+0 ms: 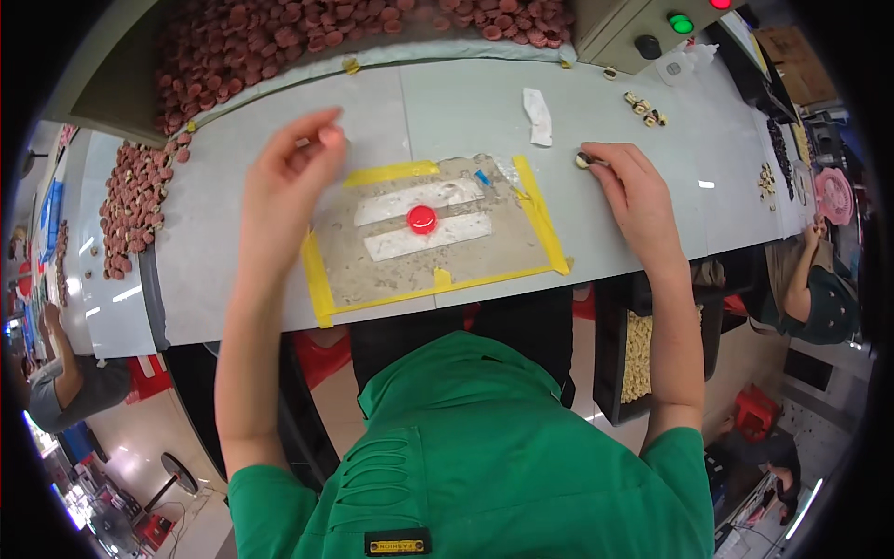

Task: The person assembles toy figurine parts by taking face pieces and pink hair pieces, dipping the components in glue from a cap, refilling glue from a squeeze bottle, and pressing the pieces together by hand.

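My left hand (291, 177) hovers above the grey table with fingers loosely spread and pinching toward each other; whether it holds a small part I cannot tell. My right hand (626, 182) rests on the table, its fingertips on a small pale ring-shaped part (584, 160). Between the hands lies a worn mat (521, 247) edged with yellow tape, and a red cap (422, 219) sits at its middle between two white strips.
A big heap of red-brown caps (279, 42) fills a bin at the back, more caps (135, 205) lie at the left. Small pale parts (644, 107) and a white scrap (537, 116) lie at the right back. A control box (643, 28) stands there. Other people sit at both sides.
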Action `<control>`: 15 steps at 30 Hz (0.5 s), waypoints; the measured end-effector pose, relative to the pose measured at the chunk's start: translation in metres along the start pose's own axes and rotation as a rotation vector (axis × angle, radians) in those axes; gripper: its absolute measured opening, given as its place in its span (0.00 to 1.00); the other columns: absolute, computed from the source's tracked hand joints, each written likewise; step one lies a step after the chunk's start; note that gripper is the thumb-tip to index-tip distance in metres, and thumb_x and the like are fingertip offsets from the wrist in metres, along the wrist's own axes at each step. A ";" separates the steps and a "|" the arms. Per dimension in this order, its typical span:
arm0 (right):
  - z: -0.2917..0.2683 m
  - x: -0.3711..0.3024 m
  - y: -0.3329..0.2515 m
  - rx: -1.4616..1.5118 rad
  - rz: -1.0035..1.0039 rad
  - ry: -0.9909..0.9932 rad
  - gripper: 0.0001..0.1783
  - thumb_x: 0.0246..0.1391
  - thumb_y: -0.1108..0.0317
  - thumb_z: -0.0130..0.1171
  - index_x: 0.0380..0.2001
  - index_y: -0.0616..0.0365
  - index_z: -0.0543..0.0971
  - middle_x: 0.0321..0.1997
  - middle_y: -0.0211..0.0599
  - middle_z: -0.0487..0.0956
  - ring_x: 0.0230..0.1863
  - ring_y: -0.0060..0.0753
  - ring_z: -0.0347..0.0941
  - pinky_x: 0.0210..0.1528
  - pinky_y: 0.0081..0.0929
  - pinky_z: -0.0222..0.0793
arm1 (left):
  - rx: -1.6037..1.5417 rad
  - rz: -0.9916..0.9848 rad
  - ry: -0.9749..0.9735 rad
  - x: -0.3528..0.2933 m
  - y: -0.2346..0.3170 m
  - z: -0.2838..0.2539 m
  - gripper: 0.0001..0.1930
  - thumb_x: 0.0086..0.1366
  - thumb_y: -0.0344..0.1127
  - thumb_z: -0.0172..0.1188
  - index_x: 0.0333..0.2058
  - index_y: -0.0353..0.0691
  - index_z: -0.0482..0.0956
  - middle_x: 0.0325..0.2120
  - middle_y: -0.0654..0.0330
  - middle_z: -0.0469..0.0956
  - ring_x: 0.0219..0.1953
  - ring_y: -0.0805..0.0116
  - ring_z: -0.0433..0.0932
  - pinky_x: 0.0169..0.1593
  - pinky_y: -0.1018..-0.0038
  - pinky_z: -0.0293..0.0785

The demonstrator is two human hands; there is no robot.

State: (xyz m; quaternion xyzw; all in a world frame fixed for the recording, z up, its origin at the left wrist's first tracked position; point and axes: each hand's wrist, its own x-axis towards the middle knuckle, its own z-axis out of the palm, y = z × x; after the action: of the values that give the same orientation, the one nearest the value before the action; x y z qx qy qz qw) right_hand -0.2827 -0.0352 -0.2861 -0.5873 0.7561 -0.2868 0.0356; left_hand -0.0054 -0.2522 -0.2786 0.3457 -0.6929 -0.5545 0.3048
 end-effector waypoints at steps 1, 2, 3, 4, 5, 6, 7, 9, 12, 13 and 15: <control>-0.002 -0.001 -0.001 0.001 -0.002 -0.011 0.16 0.54 0.76 0.55 0.48 0.57 0.75 0.41 0.40 0.75 0.38 0.41 0.73 0.41 0.30 0.70 | -0.122 -0.021 -0.026 -0.016 0.001 0.003 0.17 0.63 0.30 0.59 0.50 0.33 0.74 0.36 0.66 0.75 0.37 0.82 0.71 0.44 0.84 0.68; -0.004 -0.002 -0.004 -0.023 0.031 -0.033 0.17 0.54 0.76 0.55 0.48 0.57 0.75 0.42 0.40 0.75 0.38 0.41 0.73 0.42 0.30 0.70 | -0.169 -0.063 -0.046 -0.031 0.005 0.007 0.16 0.63 0.29 0.59 0.49 0.32 0.73 0.37 0.65 0.75 0.38 0.81 0.72 0.45 0.84 0.69; -0.005 -0.002 -0.008 -0.048 0.064 -0.054 0.18 0.53 0.77 0.55 0.49 0.56 0.74 0.42 0.39 0.75 0.38 0.41 0.73 0.42 0.30 0.70 | -0.217 -0.105 -0.065 -0.044 0.008 0.010 0.16 0.63 0.28 0.59 0.49 0.32 0.73 0.37 0.64 0.75 0.39 0.80 0.72 0.46 0.83 0.69; -0.007 0.000 -0.016 -0.050 0.053 -0.067 0.18 0.53 0.77 0.55 0.49 0.56 0.74 0.42 0.39 0.75 0.38 0.41 0.73 0.42 0.30 0.70 | -0.309 -0.131 -0.063 -0.056 0.009 0.015 0.16 0.62 0.27 0.59 0.49 0.32 0.73 0.39 0.63 0.75 0.41 0.80 0.73 0.47 0.82 0.69; -0.010 0.001 -0.023 -0.024 0.081 -0.094 0.17 0.53 0.77 0.55 0.48 0.57 0.74 0.43 0.39 0.75 0.38 0.41 0.73 0.42 0.30 0.70 | -0.401 -0.157 -0.059 -0.067 0.010 0.020 0.16 0.62 0.26 0.59 0.48 0.31 0.72 0.40 0.62 0.75 0.42 0.79 0.74 0.48 0.82 0.70; -0.011 0.002 -0.028 0.000 0.112 -0.121 0.17 0.53 0.77 0.55 0.47 0.57 0.75 0.43 0.39 0.75 0.39 0.41 0.73 0.42 0.30 0.70 | -0.480 -0.183 -0.054 -0.075 0.012 0.025 0.16 0.61 0.24 0.59 0.48 0.31 0.71 0.42 0.60 0.75 0.44 0.77 0.75 0.50 0.80 0.70; -0.011 0.002 -0.030 -0.008 0.107 -0.132 0.17 0.53 0.77 0.55 0.47 0.57 0.75 0.43 0.39 0.75 0.39 0.41 0.73 0.42 0.30 0.70 | -0.492 -0.186 -0.047 -0.081 0.012 0.027 0.16 0.61 0.24 0.59 0.48 0.31 0.71 0.42 0.60 0.75 0.44 0.77 0.75 0.50 0.80 0.70; -0.013 0.002 -0.032 -0.021 0.067 -0.165 0.17 0.53 0.78 0.55 0.48 0.57 0.74 0.43 0.38 0.75 0.38 0.41 0.73 0.42 0.29 0.70 | -0.650 -0.283 -0.072 -0.089 0.010 0.030 0.16 0.61 0.24 0.59 0.48 0.32 0.71 0.43 0.59 0.75 0.44 0.75 0.75 0.49 0.80 0.70; -0.012 0.002 -0.039 0.077 0.120 -0.188 0.14 0.54 0.77 0.55 0.45 0.58 0.76 0.41 0.39 0.75 0.37 0.38 0.73 0.42 0.28 0.70 | -0.667 -0.269 -0.043 -0.094 0.001 0.030 0.16 0.62 0.26 0.58 0.49 0.34 0.71 0.44 0.59 0.75 0.45 0.75 0.74 0.49 0.79 0.70; -0.009 0.002 -0.038 0.070 0.121 -0.190 0.14 0.54 0.77 0.55 0.45 0.58 0.76 0.41 0.39 0.75 0.37 0.38 0.73 0.42 0.28 0.70 | -0.674 -0.269 -0.045 -0.094 0.002 0.030 0.16 0.62 0.26 0.58 0.49 0.34 0.71 0.44 0.59 0.75 0.45 0.75 0.74 0.49 0.79 0.70; -0.001 0.003 -0.031 0.012 0.069 -0.102 0.10 0.56 0.75 0.55 0.42 0.60 0.77 0.38 0.39 0.76 0.35 0.35 0.73 0.41 0.26 0.70 | -0.753 -0.292 -0.050 -0.095 0.004 0.030 0.16 0.65 0.29 0.56 0.51 0.35 0.71 0.44 0.60 0.75 0.45 0.75 0.74 0.49 0.79 0.69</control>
State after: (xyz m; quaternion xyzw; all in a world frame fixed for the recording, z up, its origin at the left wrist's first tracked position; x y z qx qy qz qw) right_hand -0.2575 -0.0416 -0.2697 -0.5745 0.7714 -0.2593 0.0874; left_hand 0.0242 -0.1571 -0.2840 0.2910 -0.3922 -0.8152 0.3113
